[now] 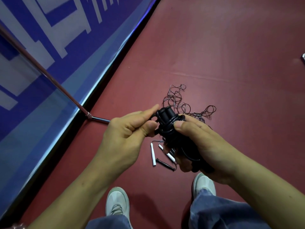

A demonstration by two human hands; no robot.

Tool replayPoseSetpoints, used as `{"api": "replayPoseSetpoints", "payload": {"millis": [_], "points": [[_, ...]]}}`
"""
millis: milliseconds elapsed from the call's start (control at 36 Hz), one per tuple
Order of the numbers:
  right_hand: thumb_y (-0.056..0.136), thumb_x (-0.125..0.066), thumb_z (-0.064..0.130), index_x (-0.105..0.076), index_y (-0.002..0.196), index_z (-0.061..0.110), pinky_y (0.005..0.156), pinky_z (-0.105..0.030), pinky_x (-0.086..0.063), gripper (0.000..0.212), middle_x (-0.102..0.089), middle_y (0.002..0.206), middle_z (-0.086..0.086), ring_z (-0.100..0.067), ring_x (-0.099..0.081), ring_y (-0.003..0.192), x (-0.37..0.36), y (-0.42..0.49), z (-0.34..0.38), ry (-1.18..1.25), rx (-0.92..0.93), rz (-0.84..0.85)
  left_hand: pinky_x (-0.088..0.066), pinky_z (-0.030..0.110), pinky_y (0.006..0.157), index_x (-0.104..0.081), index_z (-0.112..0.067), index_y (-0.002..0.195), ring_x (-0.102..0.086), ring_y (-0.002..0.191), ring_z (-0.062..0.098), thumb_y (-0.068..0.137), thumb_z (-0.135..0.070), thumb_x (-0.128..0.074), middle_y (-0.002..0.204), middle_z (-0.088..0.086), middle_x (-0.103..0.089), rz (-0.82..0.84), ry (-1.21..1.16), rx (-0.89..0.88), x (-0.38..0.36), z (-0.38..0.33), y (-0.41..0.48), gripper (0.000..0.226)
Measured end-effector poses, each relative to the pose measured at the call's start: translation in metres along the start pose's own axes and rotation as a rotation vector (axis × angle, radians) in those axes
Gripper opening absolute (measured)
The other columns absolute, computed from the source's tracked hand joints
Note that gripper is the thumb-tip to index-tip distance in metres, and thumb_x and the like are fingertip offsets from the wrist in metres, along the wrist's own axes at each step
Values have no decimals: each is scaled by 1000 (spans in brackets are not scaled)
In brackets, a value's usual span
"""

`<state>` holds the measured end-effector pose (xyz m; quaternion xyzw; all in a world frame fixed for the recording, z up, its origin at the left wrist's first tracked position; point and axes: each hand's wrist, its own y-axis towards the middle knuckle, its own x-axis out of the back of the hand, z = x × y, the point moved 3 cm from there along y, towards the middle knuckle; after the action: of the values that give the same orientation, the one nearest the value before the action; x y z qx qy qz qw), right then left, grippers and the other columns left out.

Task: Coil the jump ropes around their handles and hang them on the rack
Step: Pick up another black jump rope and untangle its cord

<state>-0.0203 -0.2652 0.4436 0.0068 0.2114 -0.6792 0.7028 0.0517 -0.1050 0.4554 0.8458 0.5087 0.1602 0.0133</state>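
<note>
From the head camera, we look down at a black jump rope point(166, 128) held at the middle of the frame, its cord wound round two black handles that lie side by side. Our right hand point(203, 146) is wrapped round the lower part of the bundle, thumb pressed flat on the coils. Our left hand point(125, 134), just left of the bundle, pinches a black loop of cord between thumb and forefinger.

Beyond the bundle, a tangle of thin dark ropes point(179, 101) lies on the red floor point(231, 63). Below the bundle, white handles point(153, 155) and one dark handle point(165, 163) rest on the same floor. Well left of the bundle, a chrome pole point(49, 76) slants down along a blue-and-white wall banner point(69, 38). Nearer us than the bundle, two pale shoes point(117, 202) and blue jeans point(222, 212) show.
</note>
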Motion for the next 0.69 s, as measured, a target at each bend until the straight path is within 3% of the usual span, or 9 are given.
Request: {"api": "replayPoseSetpoints", "payload": {"millis": [111, 194, 306, 389, 444, 500, 583, 639, 694], "points": [[104, -51, 33, -69, 104, 26, 46, -29, -39, 19, -68, 85, -22, -25, -48, 52, 0, 3, -3, 5, -49, 29, -51, 8, 82, -54, -36, 136, -69, 85, -3, 95, -22, -65, 88, -11, -72, 23, 112, -47, 1, -1, 0, 44], [99, -54, 24, -72, 98, 23, 44, -35, -46, 18, -73, 69, -5, -26, -56, 56, 15, 29, -9, -188, -122, -12, -56, 21, 84, -46, -35, 149, -74, 84, 12, 97, -17, -64, 82, -5, -74, 49, 186, -20, 3, 0, 2, 58], [75, -50, 23, -76, 76, 27, 53, -25, -52, 26, -69, 57, 5, -10, -63, 49, 35, 50, -20, -262, -129, -36, -60, 28, 75, -62, -14, 108, -74, 77, 16, 94, 2, -65, 82, 0, -76, 52, 64, 39, -1, -8, 2, 22], [78, -55, 24, -77, 78, 32, 67, -38, -51, 24, -72, 63, -3, -23, -65, 55, 27, 49, -19, -264, -113, -2, -58, 21, 68, -65, -5, 88, -73, 73, 17, 88, 10, -69, 81, 2, -75, -13, -54, 57, -1, -9, 2, 15], [80, -58, 28, -75, 81, 34, 67, -43, -47, 18, -73, 67, -6, -31, -63, 59, 21, 37, -12, -194, -61, -25, -60, 24, 71, -73, -9, 87, -75, 77, 15, 84, 6, -75, 81, -1, -77, -69, -50, 54, 0, -8, 3, 16], [86, -59, 35, -68, 92, 27, 55, -35, -42, 14, -71, 73, -13, -33, -55, 55, 9, 16, -5, -140, -40, -30, -62, 27, 76, -79, -13, 90, -76, 81, 14, 79, 3, -80, 84, -5, -79, -118, -20, 30, 1, -10, 3, 20], [93, -65, 46, -58, 104, 15, 44, -24, -38, 34, -68, 78, -19, -28, -50, 49, -1, -3, 4, -123, -23, 9, -60, 20, 77, -80, -10, 96, -76, 83, 8, 77, 4, -82, 86, -7, -79, -165, 9, -10, 0, -11, -1, 24], [91, -61, 46, -57, 102, 14, 45, -26, -41, 34, -67, 76, -19, -29, -52, 51, -2, -1, 7, -132, -30, -46, -57, 15, 77, -80, -7, 101, -75, 82, 6, 79, 3, -82, 86, -5, -79, -163, 79, -82, 0, -14, -2, 24], [95, -66, 39, -60, 95, 16, 57, -38, -49, 24, -68, 76, -21, -39, -57, 60, -3, -2, 5, -111, -61, -59, -52, 12, 76, -79, -6, 103, -72, 80, 7, 82, -1, -81, 87, -9, -76, -133, 209, -191, -2, -16, -2, 22]]}}
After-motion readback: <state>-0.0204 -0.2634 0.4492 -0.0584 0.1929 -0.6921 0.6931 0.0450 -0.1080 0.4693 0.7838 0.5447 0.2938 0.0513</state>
